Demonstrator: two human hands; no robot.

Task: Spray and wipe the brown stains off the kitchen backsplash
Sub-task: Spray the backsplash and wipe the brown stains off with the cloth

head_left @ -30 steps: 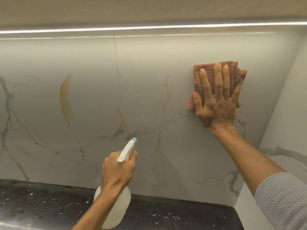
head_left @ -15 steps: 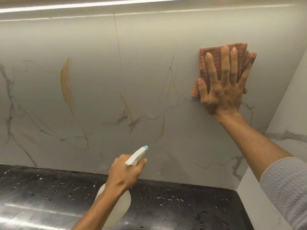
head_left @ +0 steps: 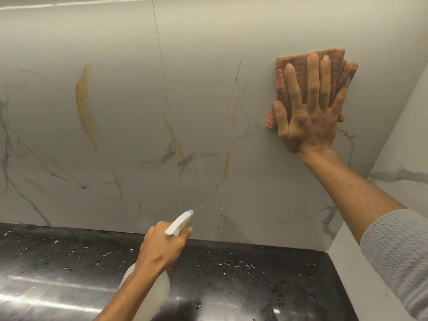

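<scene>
**Most stains not wiped yet**

The backsplash (head_left: 231, 54) shows unwiped brown stains (head_left: 85, 105) across its left and middle. Near its right corner the right hand (head_left: 310, 119) presses the cloth (head_left: 284, 72), fingers spread flat. The left hand (head_left: 162, 249) grips the spray bottle (head_left: 180, 222) above the counter (head_left: 69, 262).
</scene>
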